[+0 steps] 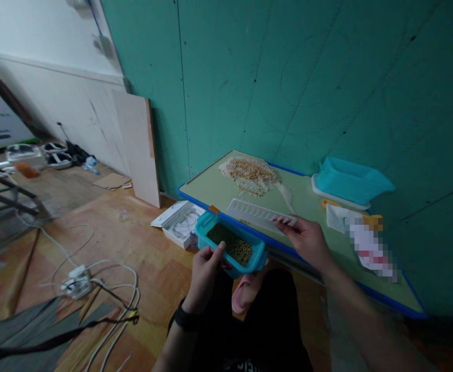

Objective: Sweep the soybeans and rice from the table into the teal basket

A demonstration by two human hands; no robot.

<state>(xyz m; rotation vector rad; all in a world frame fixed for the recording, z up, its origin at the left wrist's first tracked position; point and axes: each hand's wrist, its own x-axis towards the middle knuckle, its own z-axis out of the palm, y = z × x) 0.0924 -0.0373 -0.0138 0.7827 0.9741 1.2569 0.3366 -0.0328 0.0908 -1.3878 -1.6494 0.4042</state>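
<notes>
My left hand (207, 271) is closed on the near wall of a blue plastic container (202, 227), its thumb over the rim. Inside lie dark green beans (222, 235) with yellowish beans (244, 253) at the right end. The container is held at the table's front edge. In my right hand (307, 240) is a long white plastic tray (255, 213) with a row of slots, tilted above the front of the table. A few yellowish beans lie by its lower edge. Farther back, tan beans (250, 170) are spread among white grains (286, 196).
The pale table (207, 186) has a blue rim and stands against a green wall. At its right are a turquoise bin (352, 178) on a white lid and a cloth-like white and orange item (337, 217). Below sit an open white box (178, 227) and a power strip (77, 281) with cables.
</notes>
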